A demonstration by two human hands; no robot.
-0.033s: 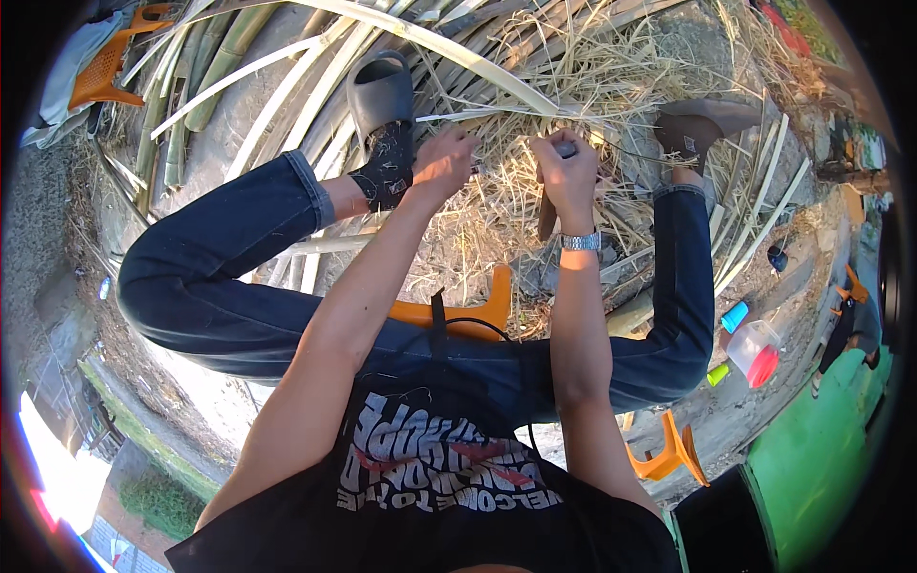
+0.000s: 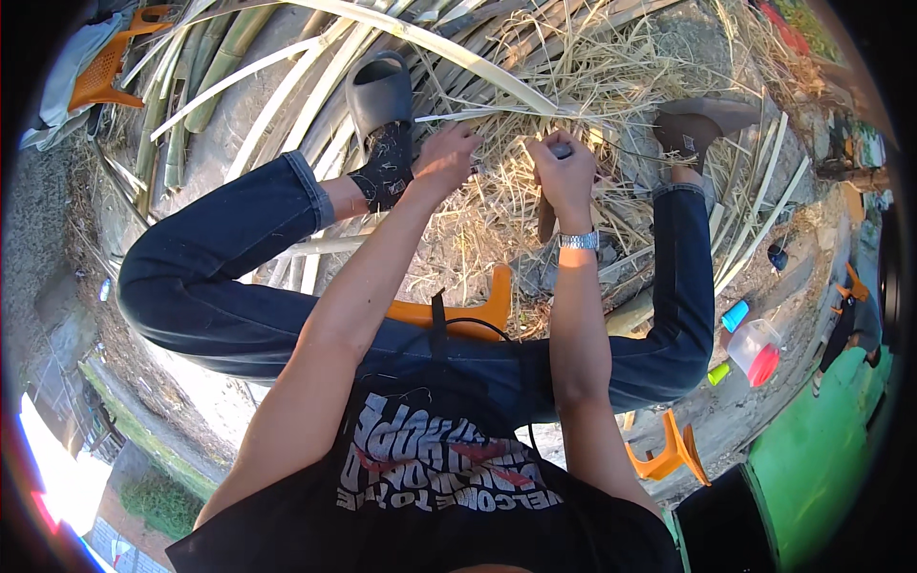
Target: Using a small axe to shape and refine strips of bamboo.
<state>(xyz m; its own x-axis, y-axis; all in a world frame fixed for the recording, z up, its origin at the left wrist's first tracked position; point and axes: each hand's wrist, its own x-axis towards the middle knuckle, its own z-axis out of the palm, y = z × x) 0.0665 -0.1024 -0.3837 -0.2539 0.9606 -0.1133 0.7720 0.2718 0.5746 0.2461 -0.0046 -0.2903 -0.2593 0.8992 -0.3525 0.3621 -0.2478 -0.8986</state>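
My right hand (image 2: pixel 565 181), with a metal watch on its wrist, is closed round the handle of a knife (image 2: pixel 547 220). The rounded handle end shows above the thumb, and the dark blade points back toward me. Near my sandalled left foot (image 2: pixel 380 95), my left hand (image 2: pixel 445 160) has its fingers curled together; what they hold, if anything, is hidden. A small dark bit shows beside its fingertips. Just beyond both hands lies a pale, thin bamboo strip (image 2: pixel 487 112). Dry shavings (image 2: pixel 487 210) cover the ground below them.
Long split bamboo strips (image 2: pixel 449 55) and round green bamboo poles (image 2: pixel 229 67) lie ahead and left. Beneath me is an orange plastic seat (image 2: pixel 492 310). At the right are a blue cup (image 2: pixel 735 316), a green cup (image 2: pixel 718 373), a clear container (image 2: pixel 750 344) and another orange seat (image 2: pixel 669 454).
My right hand has shifted very slightly left and away from me, with the knife still in it. My left hand is nearly still.
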